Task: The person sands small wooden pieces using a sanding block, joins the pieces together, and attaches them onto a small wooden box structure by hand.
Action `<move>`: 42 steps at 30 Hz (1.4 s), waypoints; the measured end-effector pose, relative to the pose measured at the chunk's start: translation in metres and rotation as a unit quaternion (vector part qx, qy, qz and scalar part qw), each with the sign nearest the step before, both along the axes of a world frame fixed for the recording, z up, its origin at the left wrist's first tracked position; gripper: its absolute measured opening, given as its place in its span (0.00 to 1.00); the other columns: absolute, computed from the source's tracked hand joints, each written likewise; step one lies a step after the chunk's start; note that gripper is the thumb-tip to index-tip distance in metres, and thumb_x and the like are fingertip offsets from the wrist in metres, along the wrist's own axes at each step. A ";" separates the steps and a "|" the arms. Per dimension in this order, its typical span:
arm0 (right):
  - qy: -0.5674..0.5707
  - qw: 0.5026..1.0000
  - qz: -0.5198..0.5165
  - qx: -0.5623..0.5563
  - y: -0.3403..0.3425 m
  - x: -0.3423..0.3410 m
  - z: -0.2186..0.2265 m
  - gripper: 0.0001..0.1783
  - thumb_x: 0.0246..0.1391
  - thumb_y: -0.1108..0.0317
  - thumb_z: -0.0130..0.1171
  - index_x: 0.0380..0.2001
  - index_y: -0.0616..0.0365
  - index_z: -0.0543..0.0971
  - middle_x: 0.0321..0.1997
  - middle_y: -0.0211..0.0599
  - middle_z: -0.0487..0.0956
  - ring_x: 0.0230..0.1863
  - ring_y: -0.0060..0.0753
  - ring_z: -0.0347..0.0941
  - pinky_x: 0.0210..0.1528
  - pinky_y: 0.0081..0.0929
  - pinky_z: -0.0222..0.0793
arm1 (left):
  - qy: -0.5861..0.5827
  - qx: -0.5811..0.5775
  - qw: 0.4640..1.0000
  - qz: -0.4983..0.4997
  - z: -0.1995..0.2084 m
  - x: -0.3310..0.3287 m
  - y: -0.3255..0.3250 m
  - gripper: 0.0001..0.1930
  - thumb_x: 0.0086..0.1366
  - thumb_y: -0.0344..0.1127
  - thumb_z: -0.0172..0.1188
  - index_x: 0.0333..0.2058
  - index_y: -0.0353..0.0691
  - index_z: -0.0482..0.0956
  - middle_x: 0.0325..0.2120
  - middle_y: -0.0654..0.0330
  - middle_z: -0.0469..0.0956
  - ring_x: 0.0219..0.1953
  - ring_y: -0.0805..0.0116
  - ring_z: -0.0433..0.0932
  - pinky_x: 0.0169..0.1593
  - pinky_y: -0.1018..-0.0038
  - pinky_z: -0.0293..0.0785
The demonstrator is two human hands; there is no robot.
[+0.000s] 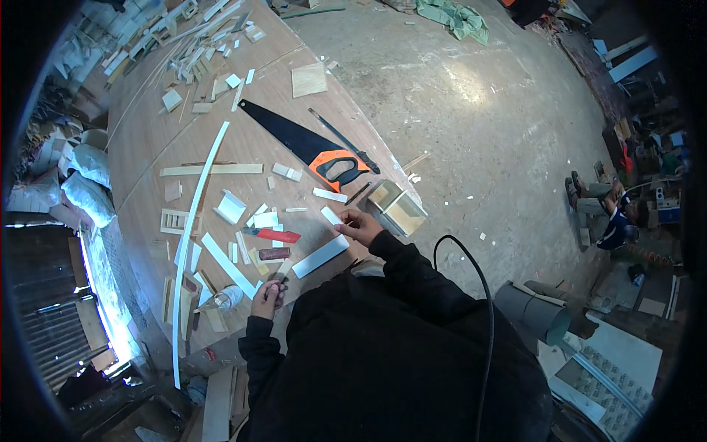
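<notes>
My right hand (358, 227) pinches the end of a small white strip (331, 215) above the table. Just below it lies a wider white board (320, 256). My left hand (266, 299) is curled closed at the table's near edge; something small and dark seems to show at its fingertips, too small to name. A knife with a red handle (278, 235) lies between the hands on the far side, and close to it rests a dark red block (274, 253). By the left hand stands a small clear jar (229, 297).
A handsaw with an orange handle (329, 163) lies beyond my right hand, a clear-sided box (396, 207) to its right. A long white strip (196, 199) crosses the wooden table (147, 147) on the left. Wood offcuts (195, 66) pile up far off. A person (615, 214) sits at far right.
</notes>
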State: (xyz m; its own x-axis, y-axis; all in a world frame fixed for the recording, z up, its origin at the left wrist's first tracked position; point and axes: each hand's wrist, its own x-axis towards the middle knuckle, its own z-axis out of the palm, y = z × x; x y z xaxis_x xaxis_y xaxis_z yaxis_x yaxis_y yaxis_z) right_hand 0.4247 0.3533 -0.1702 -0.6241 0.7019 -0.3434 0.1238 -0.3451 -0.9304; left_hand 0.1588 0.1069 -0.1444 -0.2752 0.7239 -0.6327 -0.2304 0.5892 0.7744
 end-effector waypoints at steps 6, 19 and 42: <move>-0.028 0.995 -0.061 0.079 0.007 0.019 0.010 0.19 0.49 0.54 0.70 0.32 0.59 0.79 0.27 0.22 0.74 0.29 0.14 0.69 0.33 0.18 0.66 | -0.025 0.029 0.999 -0.018 -0.018 0.019 0.002 0.14 0.72 0.37 0.51 0.49 0.35 0.72 0.36 0.61 0.79 0.30 0.80 0.72 0.31 0.85 0.68; 0.033 0.998 0.019 0.039 -0.005 0.035 0.036 0.11 0.50 0.68 0.70 0.34 0.59 0.79 0.32 0.25 0.78 0.34 0.17 0.74 0.40 0.17 0.70 | -0.017 0.064 0.995 -0.069 0.030 0.050 0.036 0.15 0.70 0.34 0.53 0.51 0.32 0.71 0.43 0.58 0.79 0.41 0.76 0.76 0.46 0.80 0.72; 0.003 0.972 0.145 0.183 -0.025 0.027 0.137 0.20 0.54 0.68 0.64 0.51 0.53 0.79 0.40 0.28 0.80 0.39 0.19 0.73 0.41 0.19 0.67 | 0.271 0.203 0.927 -0.159 0.141 0.103 0.096 0.17 0.62 0.36 0.65 0.46 0.34 0.77 0.34 0.61 0.80 0.38 0.77 0.77 0.43 0.79 0.71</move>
